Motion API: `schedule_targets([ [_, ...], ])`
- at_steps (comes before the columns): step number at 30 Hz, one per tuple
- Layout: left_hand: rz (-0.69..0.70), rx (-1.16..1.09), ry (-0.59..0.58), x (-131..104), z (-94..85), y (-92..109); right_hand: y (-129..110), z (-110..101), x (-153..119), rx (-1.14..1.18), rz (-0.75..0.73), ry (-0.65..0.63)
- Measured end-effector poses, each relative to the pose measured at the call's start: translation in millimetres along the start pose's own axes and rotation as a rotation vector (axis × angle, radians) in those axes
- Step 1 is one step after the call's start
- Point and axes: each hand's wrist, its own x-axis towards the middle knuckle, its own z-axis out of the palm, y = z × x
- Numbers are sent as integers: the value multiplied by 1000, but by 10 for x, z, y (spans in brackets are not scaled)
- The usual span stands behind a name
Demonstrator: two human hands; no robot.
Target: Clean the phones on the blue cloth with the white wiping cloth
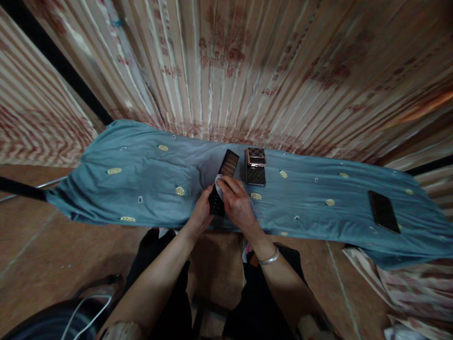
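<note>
A dark flip phone (229,163) lies opened out over the blue cloth, its screen half pointing away and its keypad half nearer me. My left hand (203,210) is closed on the keypad half's left edge. Fingers bent, my right hand (238,200) presses a small pale wipe (219,185) against the phone around its middle. Just right of the screen half, a folded phone with a checkered cover (255,157) rests at the back of a dark phone (255,176). The wipe is partly hidden by my right fingers.
Blue cloth with yellow pineapple prints (304,189) covers the long narrow surface. Another dark phone (384,211) lies at its right end. A patterned curtain (226,71) hangs behind. A white cable (88,321) loops over a dark round object at the lower left.
</note>
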Motion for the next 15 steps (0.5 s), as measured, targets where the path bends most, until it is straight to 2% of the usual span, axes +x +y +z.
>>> schedule_targets([
  [6, 42, 26, 7, 31, -71, -28, -74, 16, -2, 10, -26, 39],
  [15, 76, 15, -55, 47, -108, 39, -13, 25, -32, -26, 41, 47],
])
